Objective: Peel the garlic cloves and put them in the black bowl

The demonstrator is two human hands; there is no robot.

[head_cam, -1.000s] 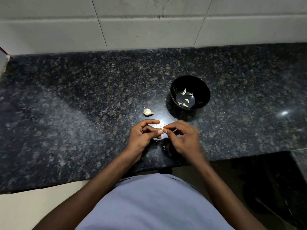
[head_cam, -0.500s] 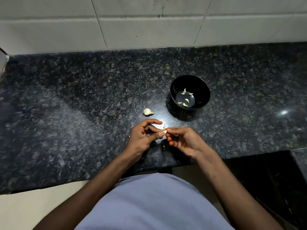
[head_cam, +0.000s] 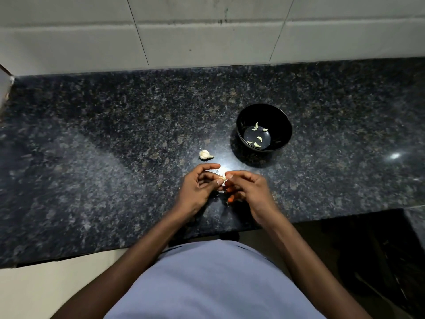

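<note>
Together left hand [head_cam: 195,187], right hand [head_cam: 247,188] pinch garlic clove [head_cam: 222,180], fingers curled.

Kitchen: granite counter [head_cam: 115,157], tiled wall [head_cam: 207,42]

Glossy speckled granite counter [head_cam: 115,139]; shiny black bowl [head_cam: 285,125].
</note>
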